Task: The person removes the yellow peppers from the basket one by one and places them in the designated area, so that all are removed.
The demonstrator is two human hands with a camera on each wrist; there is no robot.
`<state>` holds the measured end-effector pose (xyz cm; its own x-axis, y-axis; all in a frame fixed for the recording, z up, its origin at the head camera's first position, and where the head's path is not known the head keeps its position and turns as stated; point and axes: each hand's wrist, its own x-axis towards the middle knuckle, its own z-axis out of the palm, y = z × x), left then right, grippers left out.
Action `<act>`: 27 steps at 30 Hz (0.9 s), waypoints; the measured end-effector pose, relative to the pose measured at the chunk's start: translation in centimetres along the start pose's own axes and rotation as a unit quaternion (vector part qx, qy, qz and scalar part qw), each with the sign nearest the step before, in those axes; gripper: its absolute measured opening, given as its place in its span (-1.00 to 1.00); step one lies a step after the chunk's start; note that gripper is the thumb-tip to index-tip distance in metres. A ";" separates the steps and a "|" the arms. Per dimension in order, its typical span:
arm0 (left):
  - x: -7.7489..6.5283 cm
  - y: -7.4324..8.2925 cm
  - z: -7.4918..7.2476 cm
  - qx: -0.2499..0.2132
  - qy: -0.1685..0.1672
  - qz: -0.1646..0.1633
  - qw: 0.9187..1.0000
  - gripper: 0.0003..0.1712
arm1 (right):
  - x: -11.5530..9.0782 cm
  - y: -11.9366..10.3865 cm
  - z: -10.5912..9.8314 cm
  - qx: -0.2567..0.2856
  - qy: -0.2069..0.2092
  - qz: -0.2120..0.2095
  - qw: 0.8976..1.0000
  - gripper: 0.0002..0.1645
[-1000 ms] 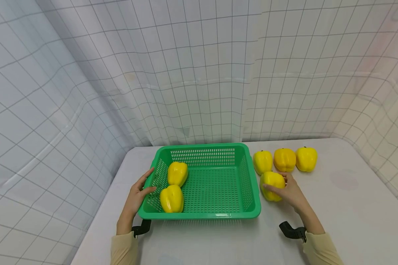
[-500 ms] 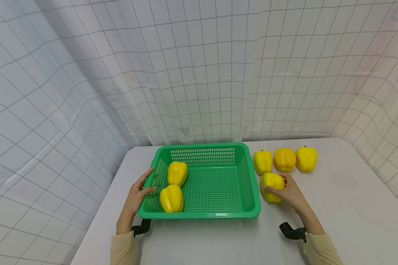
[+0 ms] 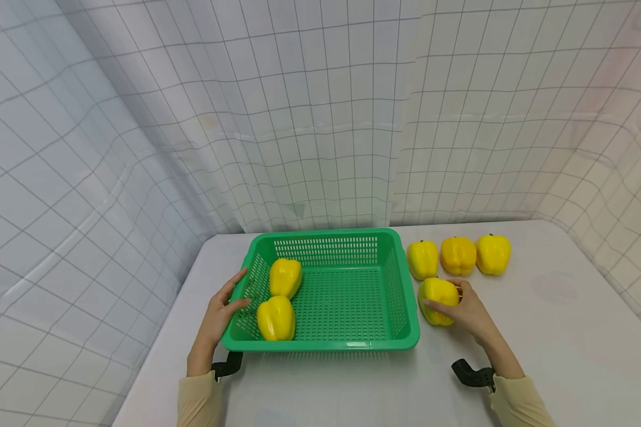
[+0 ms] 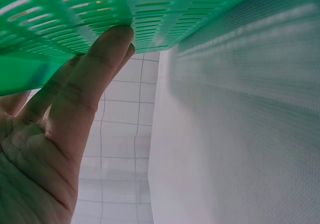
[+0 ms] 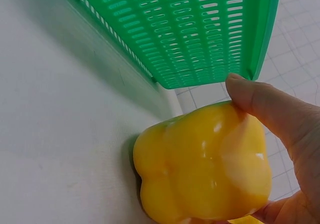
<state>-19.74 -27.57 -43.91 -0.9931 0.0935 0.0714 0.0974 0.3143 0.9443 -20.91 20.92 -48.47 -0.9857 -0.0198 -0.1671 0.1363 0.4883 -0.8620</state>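
My right hand (image 3: pixel 470 312) grasps a glossy yellow bell pepper (image 3: pixel 437 298), the thumb on its near left and the fingers round its far right side. The pepper rests on a white cloth-covered table (image 3: pixel 320 394), just beside the right end of a green rectangular plastic basket (image 3: pixel 320 346) with slotted walls. The right wrist view shows my thumb (image 5: pixel 250 92) lying along the edge of the pepper's smooth, lobed body, with the basket's slotted wall close by.

My left hand (image 3: pixel 218 314) holds the basket at its left end: the thumb comes over the rim and the fingers stay outside. In the left wrist view, a fingertip (image 4: pixel 117 37) touches the outer face of the slotted wall.

Inside the basket, along its left side, lie two more yellow peppers, a farther one (image 3: pixel 285 277) and a nearer one (image 3: pixel 276 319). Beyond my right hand, three others stand in a row on the table: a left yellow one (image 3: pixel 423 260) just behind the pepper I hold, a deeper, orange-tinged middle one (image 3: pixel 458 255), and a right bright yellow one (image 3: pixel 493 254).

Behind the table hangs a white sheet with dark grid lines (image 3: pixel 320 136). My sleeves (image 3: pixel 199 400) are pale beige.
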 end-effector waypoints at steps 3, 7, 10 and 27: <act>-0.1 0.3 0.0 0.004 0.001 -0.002 1.000 -0.28 | 0.0 0.0 0.0 0.000 0.000 -0.001 1.000 0.14; 0.1 -0.4 -0.1 -0.002 -0.001 0.003 1.000 -0.27 | 0.0 0.0 -0.1 -0.010 0.000 -0.001 1.000 0.15; 0.5 -1.6 -0.3 -0.009 -0.001 0.005 1.000 -0.26 | 0.0 -0.1 -0.3 -0.020 0.002 0.000 1.000 0.15; 0.2 -0.5 -0.1 -0.006 -0.003 0.006 1.000 -0.27 | -0.2 -2.1 -1.4 -0.037 0.064 -0.050 0.996 0.06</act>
<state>-19.94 -27.77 -44.32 -0.9916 0.1019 0.0801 0.1076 0.3020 0.9472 -21.12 21.14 -46.00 -0.9992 0.0371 -0.0153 0.0333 0.5520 -0.8332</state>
